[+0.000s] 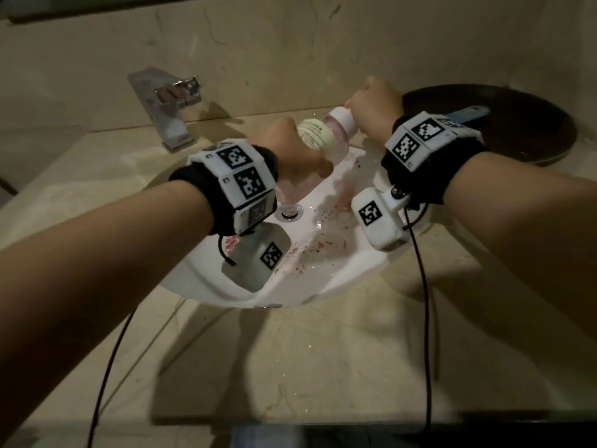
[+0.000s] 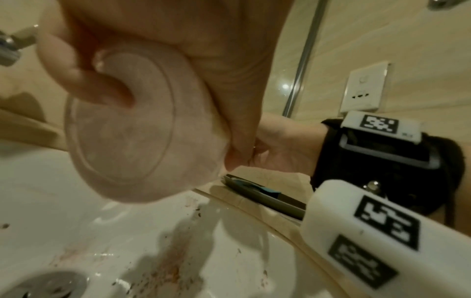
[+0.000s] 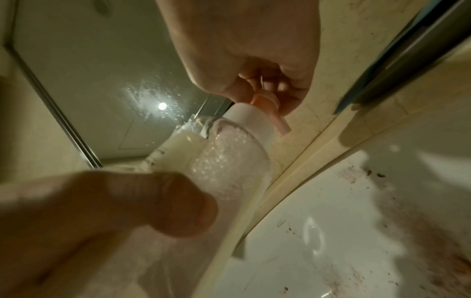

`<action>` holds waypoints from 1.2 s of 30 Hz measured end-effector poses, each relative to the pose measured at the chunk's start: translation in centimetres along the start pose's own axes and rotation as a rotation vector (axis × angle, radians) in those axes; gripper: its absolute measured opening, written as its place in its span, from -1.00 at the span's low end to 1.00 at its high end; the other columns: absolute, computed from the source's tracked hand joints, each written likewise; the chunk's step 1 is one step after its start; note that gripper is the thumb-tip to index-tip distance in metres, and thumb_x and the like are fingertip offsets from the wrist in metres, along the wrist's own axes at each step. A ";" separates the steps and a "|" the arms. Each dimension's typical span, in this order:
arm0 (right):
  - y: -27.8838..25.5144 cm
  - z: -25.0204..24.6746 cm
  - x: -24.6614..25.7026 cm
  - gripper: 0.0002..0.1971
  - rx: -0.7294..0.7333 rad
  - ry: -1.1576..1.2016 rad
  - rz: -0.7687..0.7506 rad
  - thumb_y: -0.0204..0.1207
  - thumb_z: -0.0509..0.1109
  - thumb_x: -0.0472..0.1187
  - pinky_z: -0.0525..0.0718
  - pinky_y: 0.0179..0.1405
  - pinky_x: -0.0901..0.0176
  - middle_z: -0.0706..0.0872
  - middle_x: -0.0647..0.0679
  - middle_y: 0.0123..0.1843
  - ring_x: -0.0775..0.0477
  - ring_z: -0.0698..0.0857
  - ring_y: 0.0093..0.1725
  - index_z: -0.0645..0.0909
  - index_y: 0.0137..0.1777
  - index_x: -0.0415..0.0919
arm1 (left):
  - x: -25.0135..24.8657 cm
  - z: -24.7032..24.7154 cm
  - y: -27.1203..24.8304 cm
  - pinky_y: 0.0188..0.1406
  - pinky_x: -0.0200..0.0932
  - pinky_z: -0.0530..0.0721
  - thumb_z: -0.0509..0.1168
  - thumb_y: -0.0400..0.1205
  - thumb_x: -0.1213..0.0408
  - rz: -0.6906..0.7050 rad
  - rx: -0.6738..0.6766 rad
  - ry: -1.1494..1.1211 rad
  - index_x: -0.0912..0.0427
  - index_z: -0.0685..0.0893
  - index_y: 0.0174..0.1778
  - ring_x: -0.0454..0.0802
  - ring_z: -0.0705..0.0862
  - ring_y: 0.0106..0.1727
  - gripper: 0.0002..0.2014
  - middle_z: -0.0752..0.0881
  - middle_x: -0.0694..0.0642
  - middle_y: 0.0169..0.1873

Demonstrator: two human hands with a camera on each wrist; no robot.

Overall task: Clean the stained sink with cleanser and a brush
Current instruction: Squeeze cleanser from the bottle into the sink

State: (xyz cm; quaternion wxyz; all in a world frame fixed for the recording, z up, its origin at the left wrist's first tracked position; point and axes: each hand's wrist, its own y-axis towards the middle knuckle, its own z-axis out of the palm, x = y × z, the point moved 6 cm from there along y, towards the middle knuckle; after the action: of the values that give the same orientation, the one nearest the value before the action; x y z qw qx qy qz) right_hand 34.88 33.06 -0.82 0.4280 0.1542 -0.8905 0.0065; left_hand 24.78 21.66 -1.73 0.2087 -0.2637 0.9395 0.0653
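— What is the left hand [image 1: 292, 147] doing?
— Its grip is curling round the bottle [image 1: 318, 137], tipping it over the sink [image 1: 326, 282].
— And the right hand [image 1: 374, 106]?
— Its fingers [image 3: 285, 88] are closing on the pink pump [image 3: 267, 100] at the bottle's top.
— Where is the dirt?
— Red spots [image 1: 318, 245] are sitting in the white sink, near the drain [image 1: 288, 212].
— Where is the brush [image 1: 465, 116]?
— It is lying in the dark bowl [image 1: 523, 134] on the worktop [image 1: 323, 350], behind the right hand. The tap [image 1: 168, 108] is standing at the back left.
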 end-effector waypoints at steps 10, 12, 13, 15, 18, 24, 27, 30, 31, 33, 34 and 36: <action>-1.6 -2.8 -1.9 -0.68 -0.015 -0.009 0.045 0.60 0.14 -0.29 0.62 0.08 0.06 0.65 -0.23 0.14 -0.19 0.65 0.11 0.53 0.29 -0.38 | -1.5 0.4 -1.4 -0.20 -0.13 0.67 0.53 0.28 -0.10 0.076 0.049 0.055 0.12 0.54 0.23 0.03 0.67 -0.05 -0.34 0.67 0.04 -0.05; -1.9 -3.4 -2.0 -0.76 -0.027 -0.094 0.016 0.62 0.11 -0.28 0.52 -0.27 0.15 0.62 -0.19 -0.07 -0.14 0.60 -0.15 0.57 0.07 -0.38 | -1.9 0.4 -1.8 -0.27 -0.16 0.64 0.53 0.26 -0.12 0.098 0.027 0.094 0.09 0.55 0.18 0.01 0.66 -0.10 -0.37 0.67 0.02 -0.10; -1.9 -3.6 -2.0 -0.78 -0.021 -0.126 0.004 0.62 0.10 -0.28 0.42 -0.42 0.21 0.58 -0.14 -0.21 -0.09 0.52 -0.30 0.55 -0.11 -0.35 | -2.1 0.3 -2.1 -0.29 -0.17 0.63 0.52 0.25 -0.12 0.110 0.015 0.112 0.09 0.56 0.15 0.00 0.66 -0.12 -0.38 0.67 0.01 -0.12; -2.7 -3.8 -1.4 -0.76 0.027 -0.196 -0.030 0.63 0.11 -0.30 0.41 -0.46 0.31 0.54 -0.10 -0.32 -0.04 0.51 -0.36 0.51 -0.24 -0.32 | -2.4 -0.1 -2.5 -0.28 -0.17 0.63 0.51 0.26 -0.13 0.119 0.007 0.121 0.08 0.58 0.10 0.00 0.66 -0.15 -0.42 0.68 0.01 -0.15; -3.4 -3.4 -0.2 -0.80 0.083 -0.517 -0.175 0.60 0.24 -0.37 0.59 -0.01 0.04 0.68 -0.35 0.05 -0.32 0.66 0.07 0.63 0.09 -0.48 | -3.1 -0.9 -3.1 -0.39 -0.22 0.59 0.51 0.28 -0.12 0.123 0.009 0.136 0.09 0.62 0.08 -0.03 0.64 -0.23 -0.46 0.67 0.02 -0.19; -4.2 -4.0 -0.6 -0.66 0.117 -0.168 -0.014 0.65 0.13 -0.25 0.50 -0.36 0.36 0.53 0.00 -0.38 0.04 0.59 -0.37 0.62 0.21 -0.44 | -3.3 -3.5 -4.0 -0.43 -0.25 0.53 0.49 0.27 -0.17 0.187 -0.048 0.329 0.07 0.59 0.15 0.03 0.61 -0.20 -0.39 0.64 0.02 -0.19; -4.8 -3.9 0.2 -0.72 0.155 -0.473 -0.109 0.66 0.22 -0.19 0.48 -0.29 0.20 0.46 -0.03 -0.45 0.01 0.45 -0.45 0.70 -0.07 -0.35 | -2.7 -4.1 -4.6 -0.31 -0.18 0.57 0.48 0.25 -0.21 0.198 -0.072 0.397 0.03 0.52 0.22 0.04 0.62 -0.17 -0.32 0.61 0.00 -0.18; -6.2 -3.9 1.3 -0.72 0.121 -0.610 -0.171 0.63 0.30 -0.23 0.40 -0.14 0.15 0.44 -0.08 -0.44 -0.11 0.50 -0.39 0.63 -0.30 -0.33 | -2.6 -4.2 -5.5 -0.34 -0.19 0.53 0.48 0.27 -0.21 0.211 -0.103 0.423 0.03 0.53 0.23 0.02 0.59 -0.20 -0.33 0.58 -0.02 -0.22; -6.3 -3.7 1.6 -0.70 0.130 -0.685 -0.196 0.63 0.29 -0.27 0.39 -0.14 0.15 0.42 -0.08 -0.45 -0.11 0.46 -0.42 0.59 -0.36 -0.32 | -2.7 -4.2 -5.9 -0.34 -0.18 0.51 0.48 0.28 -0.20 0.217 -0.122 0.432 0.03 0.53 0.23 0.03 0.58 -0.20 -0.34 0.57 -0.02 -0.22; -7.1 -3.4 2.1 -0.72 0.141 -0.773 -0.236 0.62 0.23 -0.39 0.40 -0.24 0.16 0.38 -0.08 -0.50 -0.08 0.39 -0.47 0.59 -0.34 -0.38 | -3.0 -4.5 -6.5 -0.31 -0.16 0.48 0.48 0.29 -0.19 0.223 -0.148 0.469 0.06 0.55 0.22 0.04 0.56 -0.20 -0.35 0.56 0.00 -0.21; -7.5 -3.0 2.2 -0.71 0.148 -0.806 -0.259 0.60 0.23 -0.40 0.40 -0.28 0.16 0.37 -0.09 -0.50 -0.10 0.44 -0.43 0.56 -0.37 -0.38 | -3.1 -4.6 -6.6 -0.29 -0.16 0.48 0.49 0.29 -0.18 0.221 -0.157 0.496 0.07 0.57 0.21 0.05 0.56 -0.20 -0.36 0.56 0.02 -0.21; -8.1 -2.5 2.2 -0.63 0.137 -0.825 -0.279 0.59 0.24 -0.40 0.41 -0.24 0.12 0.36 -0.09 -0.49 -0.14 0.49 -0.28 0.43 -0.49 -0.28 | -2.8 -5.0 -7.0 -0.28 -0.15 0.47 0.49 0.29 -0.17 0.215 -0.159 0.527 0.08 0.58 0.20 0.07 0.56 -0.20 -0.37 0.58 0.04 -0.21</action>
State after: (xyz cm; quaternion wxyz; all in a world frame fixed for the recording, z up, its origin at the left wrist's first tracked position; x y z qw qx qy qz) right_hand 37.73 25.08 1.48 0.0219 0.2907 -0.9550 -0.0543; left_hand 28.77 15.81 3.89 -0.0718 -0.1859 0.9758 0.0899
